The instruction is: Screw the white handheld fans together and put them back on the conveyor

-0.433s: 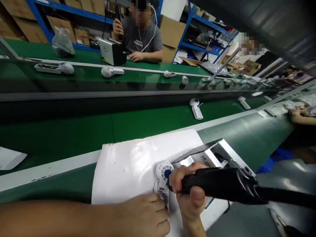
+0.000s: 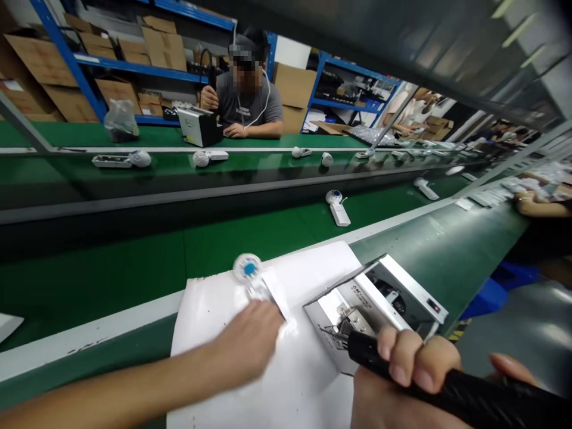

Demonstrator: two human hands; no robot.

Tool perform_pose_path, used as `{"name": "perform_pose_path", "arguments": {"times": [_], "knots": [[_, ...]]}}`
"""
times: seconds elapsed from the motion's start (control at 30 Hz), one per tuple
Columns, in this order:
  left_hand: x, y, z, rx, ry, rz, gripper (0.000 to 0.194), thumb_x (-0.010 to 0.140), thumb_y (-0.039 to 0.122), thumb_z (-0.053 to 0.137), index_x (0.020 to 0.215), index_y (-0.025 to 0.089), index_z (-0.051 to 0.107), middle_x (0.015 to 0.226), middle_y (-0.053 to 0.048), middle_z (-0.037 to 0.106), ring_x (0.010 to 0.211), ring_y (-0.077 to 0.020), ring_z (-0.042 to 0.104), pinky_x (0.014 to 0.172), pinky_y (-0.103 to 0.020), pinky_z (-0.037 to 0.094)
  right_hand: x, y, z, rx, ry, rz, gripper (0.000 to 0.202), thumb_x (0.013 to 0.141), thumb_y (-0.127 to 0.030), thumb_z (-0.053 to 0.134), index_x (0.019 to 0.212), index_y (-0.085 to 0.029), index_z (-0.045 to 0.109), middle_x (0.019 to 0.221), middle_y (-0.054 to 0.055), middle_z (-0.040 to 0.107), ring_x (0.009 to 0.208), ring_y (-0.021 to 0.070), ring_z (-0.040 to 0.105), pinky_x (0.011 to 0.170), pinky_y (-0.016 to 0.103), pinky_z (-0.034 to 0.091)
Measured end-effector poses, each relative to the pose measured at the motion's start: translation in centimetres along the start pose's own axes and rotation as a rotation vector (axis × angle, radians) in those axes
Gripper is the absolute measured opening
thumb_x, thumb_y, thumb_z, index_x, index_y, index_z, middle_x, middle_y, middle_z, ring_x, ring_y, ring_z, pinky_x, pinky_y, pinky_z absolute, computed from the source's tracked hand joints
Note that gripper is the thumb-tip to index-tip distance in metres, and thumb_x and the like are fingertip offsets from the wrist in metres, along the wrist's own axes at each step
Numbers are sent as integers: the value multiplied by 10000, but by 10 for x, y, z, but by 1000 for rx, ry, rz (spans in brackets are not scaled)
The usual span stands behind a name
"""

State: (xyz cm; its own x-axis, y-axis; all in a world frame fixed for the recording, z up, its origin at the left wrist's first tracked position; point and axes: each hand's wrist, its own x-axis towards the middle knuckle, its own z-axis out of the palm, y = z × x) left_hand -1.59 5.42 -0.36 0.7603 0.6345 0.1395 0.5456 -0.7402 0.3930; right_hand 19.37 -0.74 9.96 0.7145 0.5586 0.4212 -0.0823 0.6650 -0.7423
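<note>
Since the earlier frame, the white device (image 2: pixel 248 268) has shifted from the middle of the white sheet (image 2: pixel 205 351) to its far edge, and the black screwdriver (image 2: pixel 370 351) has left it for the silver box (image 2: pixel 375 292) on the sheet's right side. The left hand (image 2: pixel 254 339), its forearm slanting over the sheet from the left, keeps its grip closed around the device, somewhat blurred. At the sheet's near right, the right hand (image 2: pixel 415 369) wraps its fingers round the screwdriver, tip toward the box.
</note>
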Motion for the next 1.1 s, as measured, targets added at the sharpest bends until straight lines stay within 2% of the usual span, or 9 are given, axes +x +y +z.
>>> {"name": "perform_pose_path", "arguments": {"times": [0.1, 0.2, 0.37, 0.47, 0.57, 0.63, 0.8, 0.97, 1.1], "knots": [[21, -57, -27, 75, 66, -213, 299, 1073, 165, 357, 1165, 143, 640, 1170, -187, 657, 1044, -347, 585, 934, -508, 471, 14, -8, -6, 30, 158, -12, 485, 843, -733, 719, 1046, -301, 632, 523, -119, 418, 413, 116, 262, 440, 283, 345], [31, -104, -53, 118, 76, -338, 326, 1091, 280, 345, 1157, 144, 634, 1178, -205, 662, 1095, -380, 597, 955, -532, 488, 21, -6, -9, 138, 274, 71, 430, 799, -646, 651, 1005, -269, 646, 573, -90, 410, 479, 117, 338, 497, 275, 430], [25, -130, -70, 149, 11, -421, 327, 1072, 393, 365, 1017, 193, 618, 1076, -159, 689, 1028, -347, 647, 848, -452, 538, 18, -4, -10, 216, 339, 116, 386, 903, -591, 702, 1127, -279, 667, 751, -48, 544, 659, 129, 531, 681, 302, 588], [22, -131, -76, 188, -24, -443, 323, 1049, 405, 389, 972, 204, 629, 1039, -147, 702, 997, -335, 665, 827, -439, 545, 14, -9, -15, 302, 200, 138, 427, 912, -603, 652, 1180, -271, 660, 693, -67, 536, 528, 99, 479, 562, 256, 538], [20, -128, -88, 254, -44, -460, 301, 1016, 403, 446, 981, 199, 664, 1026, -148, 711, 985, -340, 673, 797, -430, 548, 8, -14, -25, 427, -91, 144, 424, 892, -641, 601, 1025, -240, 635, 525, -129, 368, 335, 45, 261, 412, 211, 369], [18, -121, -99, 325, -25, -473, 315, 1005, 406, 475, 1026, 174, 686, 1041, -176, 704, 1022, -382, 662, 774, -446, 543, 4, -17, -32, 458, -228, 134, 432, 906, -676, 586, 948, -246, 588, 495, -142, 293, 310, 38, 230, 420, 224, 361], [25, -77, -120, 491, 66, -381, 388, 1090, 386, 431, 1148, 109, 697, 1072, -215, 669, 1070, -440, 610, 888, -551, 517, -2, -18, -32, 430, -308, 125, 442, 956, -689, 516, 1018, -258, 590, 517, -130, 313, 337, 46, 274, 441, 233, 352], [91, -36, -98, 467, 28, -142, 162, 1074, 249, 602, 1112, 149, 723, 1107, -155, 702, 1110, -352, 648, 971, -486, 540, -5, -13, -18, 336, -341, 93, 422, 974, -658, 493, 1053, -266, 629, 524, -119, 368, 349, 71, 307, 432, 249, 342], [174, -35, -63, 389, 22, -9, 239, 1081, 306, 703, 1260, 147, 701, 1311, -112, 684, 1237, -291, 657, 1067, -500, 565, -13, -9, -5, 286, -373, 77, 381, 985, -610, 486, 1079, -275, 642, 529, -109, 437, 365, 87, 334, 455, 249, 388]]}}
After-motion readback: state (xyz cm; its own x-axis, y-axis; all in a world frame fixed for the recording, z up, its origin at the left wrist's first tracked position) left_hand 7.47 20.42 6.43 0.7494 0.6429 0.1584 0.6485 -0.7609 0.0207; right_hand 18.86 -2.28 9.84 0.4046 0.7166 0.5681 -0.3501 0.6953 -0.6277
